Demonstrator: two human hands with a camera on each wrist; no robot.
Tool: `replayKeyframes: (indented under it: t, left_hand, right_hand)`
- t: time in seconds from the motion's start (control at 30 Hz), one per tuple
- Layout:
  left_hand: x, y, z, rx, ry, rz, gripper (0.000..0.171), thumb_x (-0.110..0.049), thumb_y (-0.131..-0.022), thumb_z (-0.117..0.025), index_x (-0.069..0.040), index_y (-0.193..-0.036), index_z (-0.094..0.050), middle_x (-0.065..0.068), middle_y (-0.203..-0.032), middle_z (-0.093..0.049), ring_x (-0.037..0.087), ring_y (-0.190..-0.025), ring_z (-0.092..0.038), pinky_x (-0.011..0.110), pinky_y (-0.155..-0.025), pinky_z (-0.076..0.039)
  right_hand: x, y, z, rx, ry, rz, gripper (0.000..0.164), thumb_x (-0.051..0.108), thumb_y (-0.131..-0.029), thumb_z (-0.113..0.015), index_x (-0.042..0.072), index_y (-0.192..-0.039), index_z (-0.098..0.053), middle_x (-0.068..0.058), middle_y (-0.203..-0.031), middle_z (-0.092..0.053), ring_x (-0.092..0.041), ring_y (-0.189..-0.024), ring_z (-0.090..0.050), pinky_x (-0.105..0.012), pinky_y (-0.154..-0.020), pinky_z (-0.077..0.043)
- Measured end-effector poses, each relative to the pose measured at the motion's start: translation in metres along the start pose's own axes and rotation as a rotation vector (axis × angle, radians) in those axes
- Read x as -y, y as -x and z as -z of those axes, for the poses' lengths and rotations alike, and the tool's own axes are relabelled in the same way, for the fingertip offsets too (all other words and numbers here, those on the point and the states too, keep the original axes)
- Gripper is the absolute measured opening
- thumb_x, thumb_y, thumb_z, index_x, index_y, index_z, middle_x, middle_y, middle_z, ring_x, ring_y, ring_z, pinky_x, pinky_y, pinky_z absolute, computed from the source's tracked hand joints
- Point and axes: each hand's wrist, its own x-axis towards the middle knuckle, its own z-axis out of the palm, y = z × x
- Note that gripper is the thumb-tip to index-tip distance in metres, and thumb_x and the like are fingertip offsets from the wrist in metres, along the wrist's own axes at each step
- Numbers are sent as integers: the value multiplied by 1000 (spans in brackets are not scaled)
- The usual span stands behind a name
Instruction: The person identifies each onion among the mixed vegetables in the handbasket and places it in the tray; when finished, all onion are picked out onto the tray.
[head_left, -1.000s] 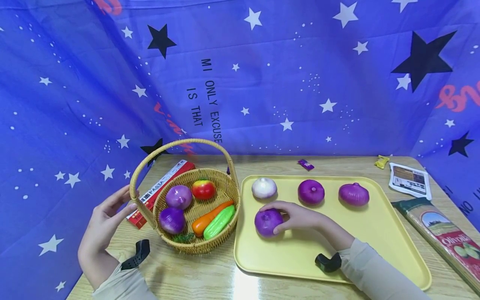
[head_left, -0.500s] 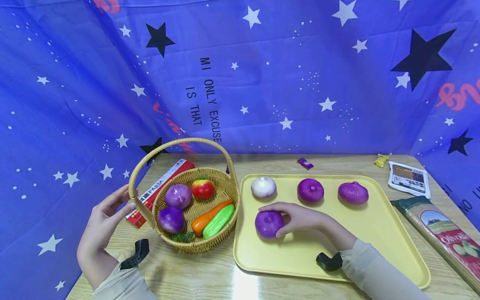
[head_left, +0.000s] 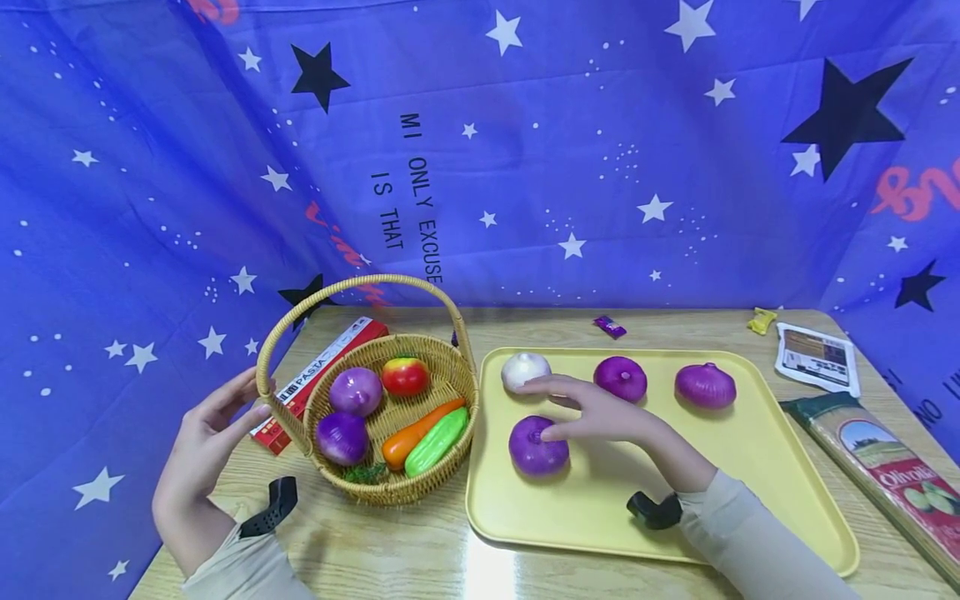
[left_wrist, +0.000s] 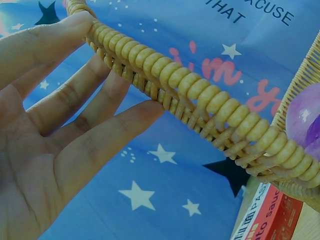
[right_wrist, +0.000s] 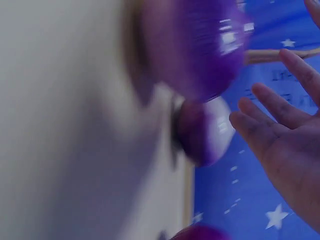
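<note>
My left hand pinches the left side of the handle of a wicker basket, thumb on one side and fingertips on the other. In the basket lie two purple onions, a red-yellow fruit, a carrot and a green cucumber-like vegetable. My right hand hovers over a purple onion on the yellow tray, fingers extended and holding nothing. A white-and-purple onion and two more purple onions sit along the tray's far side.
Behind the basket lies a red pasta box. A purple-wrapped candy and a yellow-wrapped candy are at the table's back. Right of the tray are a white packet and a long Olivoilà pack. A starry blue cloth hangs behind.
My right hand has let go of the near purple onion and risen off it, leaving it on the tray. My left hand stays at the basket handle.
</note>
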Motion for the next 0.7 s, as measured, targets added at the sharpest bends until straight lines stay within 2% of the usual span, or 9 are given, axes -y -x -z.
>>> replayKeyframes:
  t: [0.1,0.23,0.37,0.57,0.7]
  left_hand:
    - [0,0,0,-8,-14,17,47,5,-90,-56,2,-135,-47,-17,-109,-67,-6,-103,-61,7,-84,-49]
    - [-1,1,1,-13,-29,32,47,3,-90,-57,2,-136,-47,-19,-108,-67,-7,-102,-61,7,-84,-49]
    - [-1,1,1,-16,-36,32,46,3,-90,-57,2,-135,-47,-19,-107,-67,-7,-101,-61,7,-84,-49]
    - [0,0,0,-12,-9,21,46,5,-90,-56,4,-135,-46,-17,-108,-68,-6,-102,-62,8,-84,-49]
    - [0,0,0,-11,0,16,46,5,-90,-56,4,-135,-47,-17,-108,-68,-6,-102,-62,7,-85,-49]
  right_hand:
    - [15,-9,3,-7,-62,60,59,21,-83,-72,9,-136,-49,-11,-142,-45,-34,-130,-46,-51,-107,-39]
    - [37,-27,1,18,-112,103,60,19,-83,-72,12,-137,-48,-8,-140,-46,-32,-128,-49,-47,-106,-42]
    - [62,-51,-5,62,-71,127,59,23,-83,-72,20,-138,-48,0,-141,-46,-22,-132,-44,-39,-108,-42]
    - [97,-92,-13,150,-1,242,58,27,-85,-70,23,-138,-48,4,-143,-45,-14,-136,-39,-39,-109,-41]
    - [111,-119,-23,213,23,270,57,29,-86,-69,20,-139,-47,3,-145,-45,-14,-135,-39,-37,-110,-40]
